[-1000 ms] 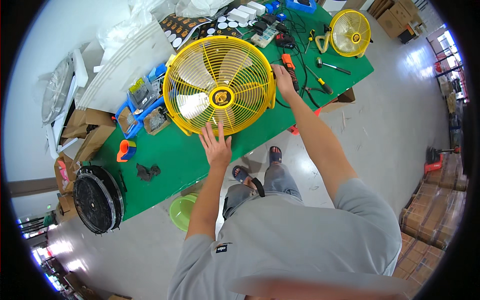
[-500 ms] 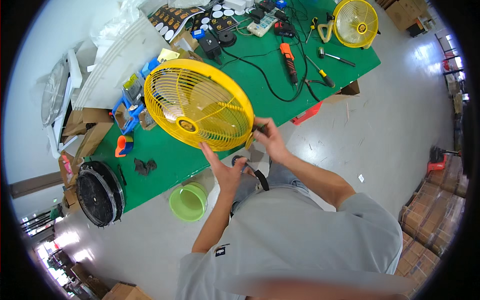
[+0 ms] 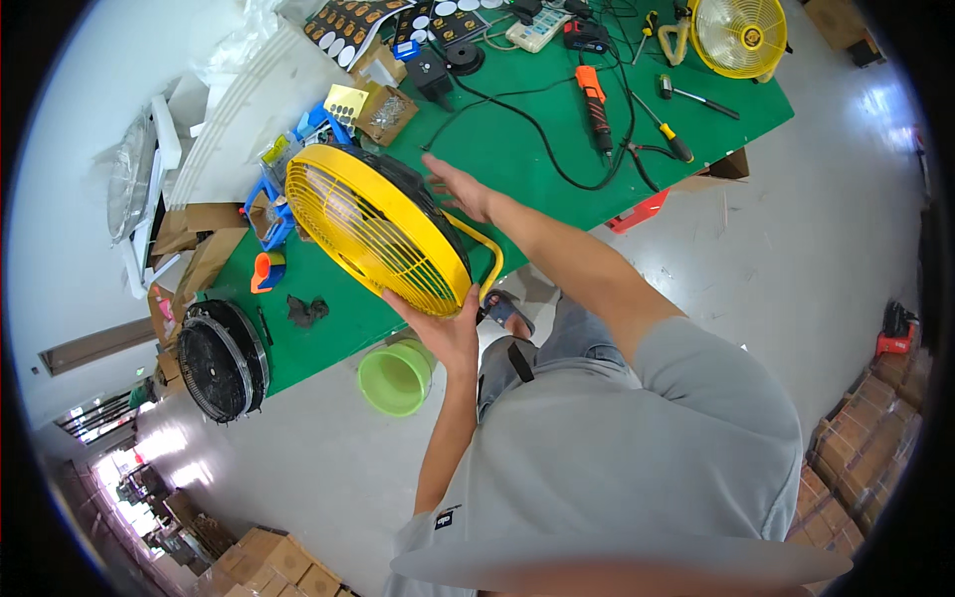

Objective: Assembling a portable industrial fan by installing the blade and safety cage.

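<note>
A yellow caged fan [image 3: 373, 234] stands tilted at the front edge of the green table [image 3: 542, 129], its grille turned to the left. Its black back casing and a bent yellow tube stand show on the right side. My left hand [image 3: 448, 333] grips the fan's lower rim, thumb on one side and fingers under the grille. Beside the back casing, my right hand [image 3: 463, 189] is held out with its fingers apart and nothing in it.
An orange power screwdriver [image 3: 594, 109], a yellow-handled screwdriver [image 3: 676, 144] and a hammer [image 3: 701, 99] lie to the right, near a second yellow fan [image 3: 741, 40]. Black fan parts [image 3: 221, 363] sit at the left corner. A green bucket [image 3: 396, 378] stands on the floor below the edge.
The fan has turned, so its grille faces more to the left and its black back shows. My right hand has left the lower rim and moved up beside the back.
</note>
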A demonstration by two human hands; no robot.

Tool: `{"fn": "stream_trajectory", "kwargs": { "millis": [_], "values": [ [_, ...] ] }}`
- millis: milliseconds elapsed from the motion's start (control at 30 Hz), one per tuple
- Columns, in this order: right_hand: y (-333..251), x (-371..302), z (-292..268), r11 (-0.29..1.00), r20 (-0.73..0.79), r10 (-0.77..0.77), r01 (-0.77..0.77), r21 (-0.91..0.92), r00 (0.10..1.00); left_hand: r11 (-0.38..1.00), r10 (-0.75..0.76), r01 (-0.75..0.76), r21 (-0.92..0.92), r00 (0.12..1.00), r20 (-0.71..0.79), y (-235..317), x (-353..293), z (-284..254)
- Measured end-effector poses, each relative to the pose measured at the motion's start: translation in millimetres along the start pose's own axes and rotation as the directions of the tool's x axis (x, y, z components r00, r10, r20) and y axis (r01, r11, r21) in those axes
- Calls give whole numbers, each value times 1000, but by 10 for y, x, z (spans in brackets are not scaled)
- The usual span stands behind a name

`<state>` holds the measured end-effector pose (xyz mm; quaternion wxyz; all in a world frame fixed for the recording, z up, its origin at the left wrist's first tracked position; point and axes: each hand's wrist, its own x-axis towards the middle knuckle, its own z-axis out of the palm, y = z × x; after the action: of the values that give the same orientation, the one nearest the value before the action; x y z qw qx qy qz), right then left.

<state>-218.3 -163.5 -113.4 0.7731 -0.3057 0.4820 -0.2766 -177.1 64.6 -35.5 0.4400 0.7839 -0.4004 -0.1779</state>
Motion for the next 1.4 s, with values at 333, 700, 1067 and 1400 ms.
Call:
{"fn": "stream_trajectory", "kwargs": {
  "millis": [333, 700, 1067, 1400],
  "values": [
    [-23, 314, 310, 950, 522, -3, -160, 267, 853, 961, 43, -37, -273, 999, 17, -166, -40, -141],
    [-608, -1177, -87, 844, 315, -382, 467, -264, 869, 574, 105, 340, -745, 872, 478, -852, 958, -1377],
    [-249, -1145, -231, 421, -309, -404, -125, -898, 861, 476, -136, 730, -490, 611, 779, -1472, 2047, -357],
    [-322, -649, 140, 279, -395, -393, -301, -912, 830, 937, -226, 334, -99, 800, 557, -1760, 2443, -40]
  ]
}}
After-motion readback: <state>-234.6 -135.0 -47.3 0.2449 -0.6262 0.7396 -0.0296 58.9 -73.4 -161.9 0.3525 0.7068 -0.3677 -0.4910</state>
